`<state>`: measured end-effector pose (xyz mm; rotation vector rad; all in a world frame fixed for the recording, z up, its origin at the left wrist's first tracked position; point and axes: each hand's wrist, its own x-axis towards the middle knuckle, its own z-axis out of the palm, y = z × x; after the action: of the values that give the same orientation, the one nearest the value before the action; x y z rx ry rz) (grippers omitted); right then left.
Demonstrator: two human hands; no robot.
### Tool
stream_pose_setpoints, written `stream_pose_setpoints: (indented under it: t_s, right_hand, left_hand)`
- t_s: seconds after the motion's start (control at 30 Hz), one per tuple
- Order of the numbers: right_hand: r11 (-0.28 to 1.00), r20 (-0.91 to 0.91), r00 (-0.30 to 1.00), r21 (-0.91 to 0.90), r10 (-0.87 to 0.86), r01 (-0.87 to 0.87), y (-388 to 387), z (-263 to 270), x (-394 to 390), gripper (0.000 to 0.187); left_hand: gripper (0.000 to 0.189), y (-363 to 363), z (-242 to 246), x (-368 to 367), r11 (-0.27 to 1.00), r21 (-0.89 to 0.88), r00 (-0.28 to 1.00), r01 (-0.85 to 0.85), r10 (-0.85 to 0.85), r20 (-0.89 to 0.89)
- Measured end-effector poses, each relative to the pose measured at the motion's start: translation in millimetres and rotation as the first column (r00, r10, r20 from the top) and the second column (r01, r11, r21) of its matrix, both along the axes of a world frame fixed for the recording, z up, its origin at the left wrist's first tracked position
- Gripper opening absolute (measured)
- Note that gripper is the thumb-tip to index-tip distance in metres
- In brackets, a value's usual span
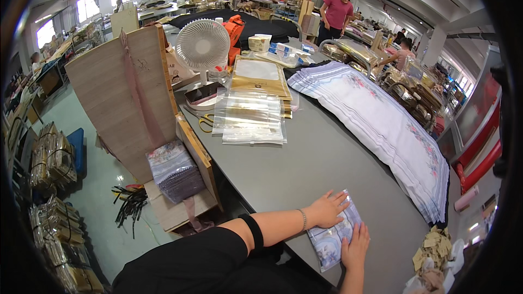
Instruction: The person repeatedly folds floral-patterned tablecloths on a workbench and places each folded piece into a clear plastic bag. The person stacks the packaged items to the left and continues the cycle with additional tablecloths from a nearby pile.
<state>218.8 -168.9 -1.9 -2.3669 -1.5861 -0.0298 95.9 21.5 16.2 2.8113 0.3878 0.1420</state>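
Note:
A folded floral cloth in a clear plastic bag (329, 245) lies flat near the front edge of the grey table. Across its upper part my left hand (329, 210) rests palm down, fingers spread. My right hand (356, 246) lies along the packet's right edge, thumb apart from the fingers. Both hands touch the packet from above and partly cover it. To the right is a long stack of white cloths with floral print and lilac borders (367, 110). Overlapping clear plastic bags (249, 120) are spread farther up the table.
Left of the table, a wooden holder (118, 102) contains a stack of bagged floral cloths (173, 171). Scissors (205, 122), a phone (204, 94) and a white fan (203, 45) occupy the table's left side. Paper scraps (434, 249) sit at lower right. A person (337, 10) stands beyond.

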Motion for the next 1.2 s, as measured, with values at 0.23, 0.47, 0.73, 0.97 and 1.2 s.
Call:
stream_pose_setpoints:
  t_s: [0.23,0.47,0.73,0.97,1.2]
  right_hand:
    - [0.998,-0.018,0.999,0.035,0.044,-0.043,-4,7,0,0.061]
    - [0.996,-0.034,0.998,0.08,0.048,-0.045,-7,10,-4,0.06]
    - [0.956,-0.119,0.993,0.29,-0.018,0.052,-12,1,0,0.062]
    - [0.989,0.004,0.997,0.128,-0.073,0.072,-9,1,-2,0.064]
    - [0.984,0.001,0.997,0.161,-0.075,0.073,-10,2,-4,0.063]
  left_hand:
    - [0.057,-2,23,17,1.0,0.015,0.991,0.01,-0.008,-0.13]
    - [0.056,-9,-14,11,0.997,0.077,0.989,-0.018,0.006,0.147]
    - [0.054,-10,-11,13,0.996,0.078,0.986,-0.046,0.033,0.162]
    - [0.054,-12,-13,12,0.992,0.105,0.988,-0.077,0.061,0.145]
    - [0.055,-12,-14,12,0.99,0.115,0.989,-0.083,0.068,0.128]
